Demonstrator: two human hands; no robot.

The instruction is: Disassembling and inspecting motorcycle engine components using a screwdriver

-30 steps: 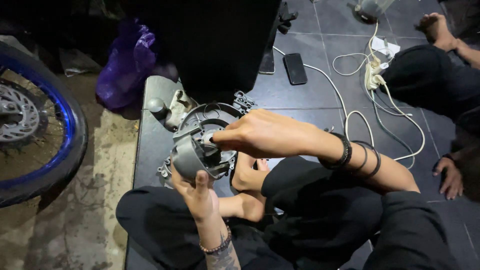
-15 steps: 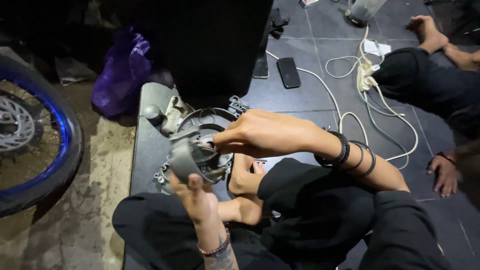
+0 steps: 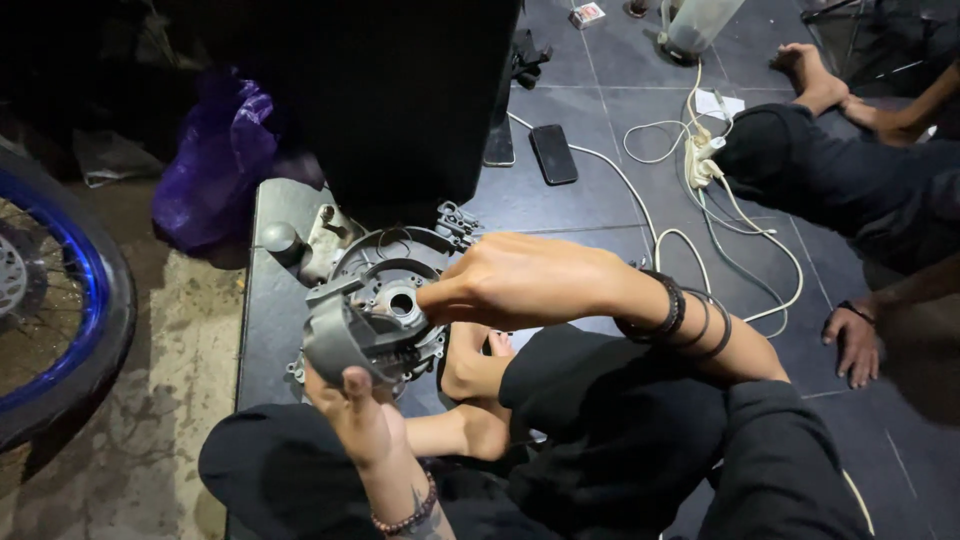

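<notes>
Clearly rigid and fairly weighty, the grey metal casing [image 3: 360,325] is held up just above the person's lap, over the edge of the dark tiled floor [image 3: 600,210]. It looks like cast metal: stiff, with ribs and sharp rims, possibly greasy, so I judge the outer rim and the thick wall the safest places to take hold, not the thin tabs. The left hand [image 3: 355,410] supports it from below, fingers wrapped around the lower wall and the thumb pressed up against the side. The right hand [image 3: 520,285] comes across from the right, its fingers drawn together at the casing's round centre hole; whether they pinch a small part there I cannot tell. Behind the casing lies one round metal cover [image 3: 400,250] flat on the floor. One phone [image 3: 553,153] lies farther off, beside one tangle of white cable [image 3: 700,200]. One blue-rimmed wheel [image 3: 50,310] stands at the left, and one purple bag [image 3: 215,170] sits near it.
</notes>
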